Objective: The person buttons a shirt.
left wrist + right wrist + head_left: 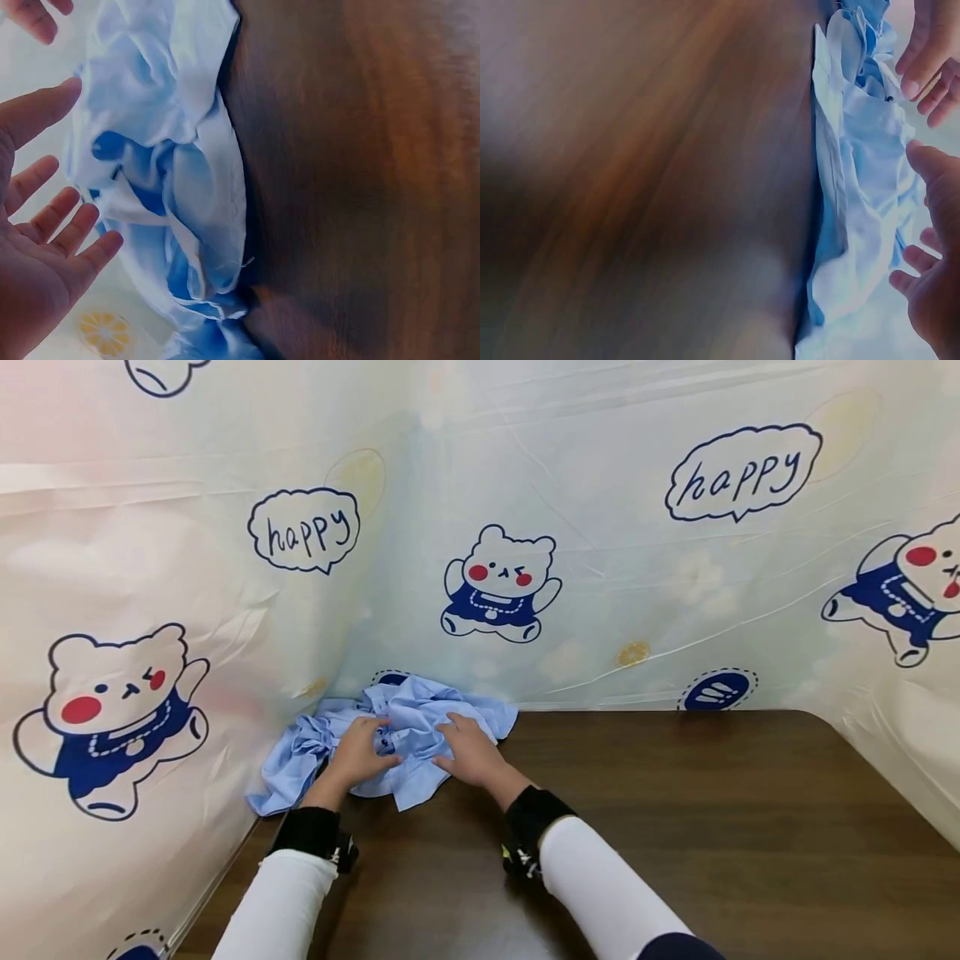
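Observation:
A crumpled light blue cloth garment [420,718] lies in a heap at the far left of the brown table, with folds and loose edges showing. My left hand [362,752] hovers over its left part, fingers spread and holding nothing. To its right, my right hand [474,752] is over the garment too, its fingers apart and relaxed. In the left wrist view the left hand [45,225] shows its palm and separated fingers beside the blue cloth [150,82]. The right wrist view has the right hand [937,255] likewise beside the cloth [866,172], thumb apart from the fingers.
A wood-grain table [712,827] stretches to the right and toward the front. Behind it and along the left hangs a pale printed sheet [600,593] with cartoon bears and "happy" bubbles. The garment's back edge lies close against this sheet.

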Motion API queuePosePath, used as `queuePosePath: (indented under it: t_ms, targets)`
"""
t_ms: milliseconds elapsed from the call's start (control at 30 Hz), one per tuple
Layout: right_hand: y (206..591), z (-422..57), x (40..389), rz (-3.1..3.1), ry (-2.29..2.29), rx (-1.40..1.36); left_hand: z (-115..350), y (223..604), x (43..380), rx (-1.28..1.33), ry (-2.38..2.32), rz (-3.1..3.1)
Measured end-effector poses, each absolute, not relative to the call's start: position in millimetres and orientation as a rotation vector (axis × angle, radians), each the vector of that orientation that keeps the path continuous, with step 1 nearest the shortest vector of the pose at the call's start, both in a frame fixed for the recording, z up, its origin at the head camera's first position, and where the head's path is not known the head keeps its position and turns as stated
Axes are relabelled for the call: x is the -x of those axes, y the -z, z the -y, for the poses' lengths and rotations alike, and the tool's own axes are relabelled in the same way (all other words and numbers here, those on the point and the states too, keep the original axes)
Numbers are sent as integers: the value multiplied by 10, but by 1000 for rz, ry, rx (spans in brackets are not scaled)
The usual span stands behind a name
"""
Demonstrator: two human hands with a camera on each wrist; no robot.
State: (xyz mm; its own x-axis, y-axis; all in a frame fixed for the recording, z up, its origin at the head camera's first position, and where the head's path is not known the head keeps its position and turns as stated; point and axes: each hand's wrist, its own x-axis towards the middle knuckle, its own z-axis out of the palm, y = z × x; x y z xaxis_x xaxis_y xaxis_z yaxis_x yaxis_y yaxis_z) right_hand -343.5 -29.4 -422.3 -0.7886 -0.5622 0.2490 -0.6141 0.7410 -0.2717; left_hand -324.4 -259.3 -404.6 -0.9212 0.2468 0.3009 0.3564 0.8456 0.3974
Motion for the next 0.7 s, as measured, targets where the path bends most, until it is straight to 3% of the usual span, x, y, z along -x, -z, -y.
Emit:
queuePosePath:
  t_ms: [400, 700]
  targets:
    - [4327, 631, 3554, 2978, -474, -820, 2771, 4047, 3438, 256, 701, 3004]
    - [4493, 702, 3600, 2976, -205, -899, 2736, 4112, 3432, 124, 602, 3188]
